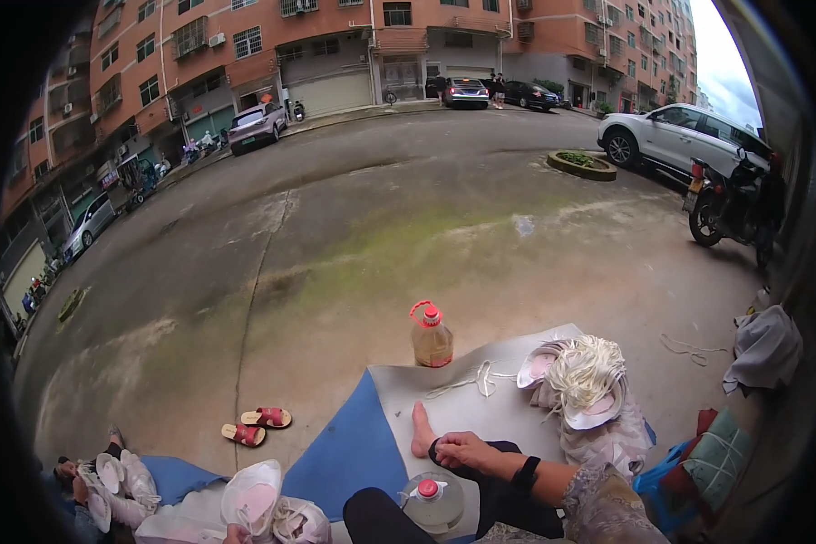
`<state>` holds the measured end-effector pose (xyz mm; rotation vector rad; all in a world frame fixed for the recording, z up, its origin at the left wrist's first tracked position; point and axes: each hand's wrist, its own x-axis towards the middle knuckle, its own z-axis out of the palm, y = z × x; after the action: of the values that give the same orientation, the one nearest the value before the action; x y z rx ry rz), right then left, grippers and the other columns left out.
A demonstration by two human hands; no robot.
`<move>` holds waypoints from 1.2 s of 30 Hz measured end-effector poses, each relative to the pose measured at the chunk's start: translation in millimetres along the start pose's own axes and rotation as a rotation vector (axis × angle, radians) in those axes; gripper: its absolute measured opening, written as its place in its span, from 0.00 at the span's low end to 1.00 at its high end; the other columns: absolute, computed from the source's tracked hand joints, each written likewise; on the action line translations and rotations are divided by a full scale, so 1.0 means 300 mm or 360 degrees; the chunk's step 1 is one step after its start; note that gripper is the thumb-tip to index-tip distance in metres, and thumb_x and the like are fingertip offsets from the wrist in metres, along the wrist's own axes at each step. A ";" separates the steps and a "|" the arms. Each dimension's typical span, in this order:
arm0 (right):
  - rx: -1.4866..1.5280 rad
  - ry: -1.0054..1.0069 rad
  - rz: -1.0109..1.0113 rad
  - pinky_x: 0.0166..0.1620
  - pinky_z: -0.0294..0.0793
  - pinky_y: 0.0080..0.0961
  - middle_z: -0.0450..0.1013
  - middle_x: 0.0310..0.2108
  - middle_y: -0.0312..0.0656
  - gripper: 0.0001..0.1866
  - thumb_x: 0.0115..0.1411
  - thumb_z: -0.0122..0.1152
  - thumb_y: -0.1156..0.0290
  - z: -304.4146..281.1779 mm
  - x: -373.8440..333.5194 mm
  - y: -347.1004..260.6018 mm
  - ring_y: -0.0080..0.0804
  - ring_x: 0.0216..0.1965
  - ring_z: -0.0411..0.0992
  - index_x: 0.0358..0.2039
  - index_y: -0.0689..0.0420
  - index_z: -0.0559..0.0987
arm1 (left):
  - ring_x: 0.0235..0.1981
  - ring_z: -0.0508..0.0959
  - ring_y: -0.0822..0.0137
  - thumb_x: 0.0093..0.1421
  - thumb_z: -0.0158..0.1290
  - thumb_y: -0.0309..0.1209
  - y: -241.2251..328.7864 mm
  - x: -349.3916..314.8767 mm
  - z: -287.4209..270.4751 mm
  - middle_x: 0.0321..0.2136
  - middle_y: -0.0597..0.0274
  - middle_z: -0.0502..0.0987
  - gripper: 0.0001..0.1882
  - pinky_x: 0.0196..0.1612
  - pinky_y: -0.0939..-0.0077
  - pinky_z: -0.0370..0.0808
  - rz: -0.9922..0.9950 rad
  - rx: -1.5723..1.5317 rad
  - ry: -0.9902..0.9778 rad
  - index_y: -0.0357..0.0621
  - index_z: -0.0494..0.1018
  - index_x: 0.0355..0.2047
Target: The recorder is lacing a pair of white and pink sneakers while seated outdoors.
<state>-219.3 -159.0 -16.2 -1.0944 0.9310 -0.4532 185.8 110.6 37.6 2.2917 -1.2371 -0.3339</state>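
My right hand (462, 450), with a dark band on its wrist, rests by the dark trouser cuff at my ankle. Its fingers are curled closed; what they hold, if anything, is hidden. At the lower edge my left hand (237, 534) shows only in part, its fingers against a white shoe upper (252, 497) with a pink lining. Beside that lies another white piece with laces (299, 521). Between my legs stands a clear plastic jug (433, 504) with a red cap. A heap of white shoe uppers (598, 410) topped with cream laces (589, 367) lies to the right.
A blue and grey mat (340, 426) lies under me. Beyond it stands a red-capped bottle of yellowish liquid (432, 344). Red sandals (267, 417) sit left; another person's hand (67, 469) is far left. Right are a tied green bundle (718, 458) and a motorcycle (730, 204).
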 end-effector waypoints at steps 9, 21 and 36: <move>-0.0248 -0.0960 0.0063 0.34 0.65 0.15 0.67 0.31 0.28 0.14 0.59 0.51 0.57 0.445 0.114 -0.029 0.16 0.32 0.66 0.39 0.52 0.72 | 0.16 0.67 0.74 0.30 0.68 0.40 0.095 0.051 0.402 0.13 0.67 0.67 0.26 0.21 0.78 0.66 0.0126 -0.0235 -0.0063 0.42 0.65 0.22; -0.0881 -0.0385 -0.1157 0.45 0.65 0.31 0.65 0.40 0.48 0.23 0.43 0.52 0.76 0.613 0.169 0.114 0.41 0.42 0.65 0.43 0.60 0.67 | 0.16 0.71 0.58 0.36 0.63 0.36 0.242 0.180 0.402 0.13 0.60 0.68 0.21 0.22 0.66 0.67 0.0558 0.0038 -0.0038 0.42 0.64 0.24; -0.0110 -0.0820 -0.0001 0.27 0.68 0.17 0.67 0.22 0.37 0.32 0.42 0.54 0.82 0.604 0.309 0.161 0.21 0.23 0.66 0.51 0.58 0.58 | 0.27 0.69 0.52 0.36 0.57 0.30 0.251 0.213 0.479 0.22 0.56 0.67 0.23 0.30 0.60 0.63 0.0685 -0.0095 0.0041 0.42 0.63 0.35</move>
<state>-24.7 -105.6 -70.9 -1.1983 0.4933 -0.1247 104.8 -22.5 -40.7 1.9074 -1.6357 -0.1811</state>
